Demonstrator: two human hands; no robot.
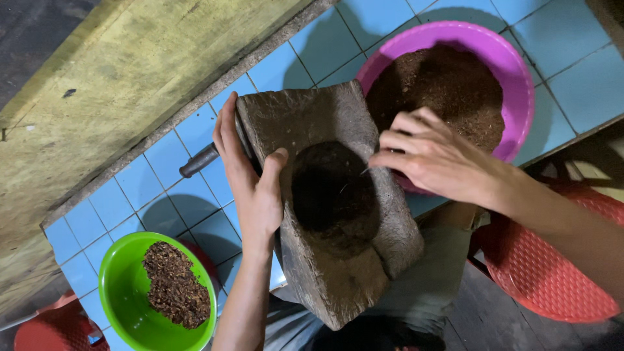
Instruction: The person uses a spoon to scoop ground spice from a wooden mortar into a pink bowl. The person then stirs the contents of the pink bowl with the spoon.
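A heavy dark stone mortar (312, 117) with a round hollow (333, 188) is tipped up on the blue tiled counter (162, 188), leaning toward a pink bowl (520, 71) of fine brown powder. My left hand (250, 175) grips the mortar's left edge, thumb over the rim. My right hand (435, 156) rests on the mortar's right rim beside the pink bowl, fingers curled; whether it holds anything is hidden.
A green bowl (123, 305) with coarse dark brown flakes sits at the lower left. A dark handle (198, 160) pokes out behind my left hand. Red plastic stools stand at the right (552, 266) and lower left (45, 328). A worn wooden board (117, 84) borders the counter.
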